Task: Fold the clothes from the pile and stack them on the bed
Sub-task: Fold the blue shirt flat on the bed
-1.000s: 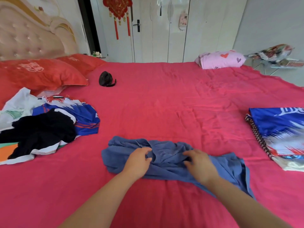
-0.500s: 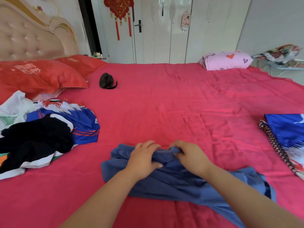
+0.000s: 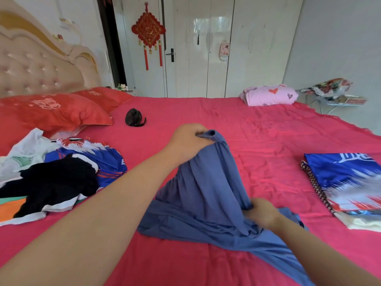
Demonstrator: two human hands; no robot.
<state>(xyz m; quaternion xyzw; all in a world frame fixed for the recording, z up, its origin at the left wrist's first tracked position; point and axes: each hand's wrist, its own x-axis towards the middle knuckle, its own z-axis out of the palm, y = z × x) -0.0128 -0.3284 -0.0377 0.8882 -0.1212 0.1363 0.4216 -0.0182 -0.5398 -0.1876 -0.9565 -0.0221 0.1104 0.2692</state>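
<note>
A slate-blue garment (image 3: 206, 193) hangs from my left hand (image 3: 187, 141), whose fingers are curled tight around its bunched top edge, raised above the red bed sheet (image 3: 268, 131). My right hand (image 3: 261, 211) pinches a fold lower down on the garment's right side, and below both grips the cloth trails onto the sheet. Left of my left arm lies the unfolded clothes pile (image 3: 61, 176); right of my right hand rests a folded blue-and-white jersey stack (image 3: 346, 178).
</note>
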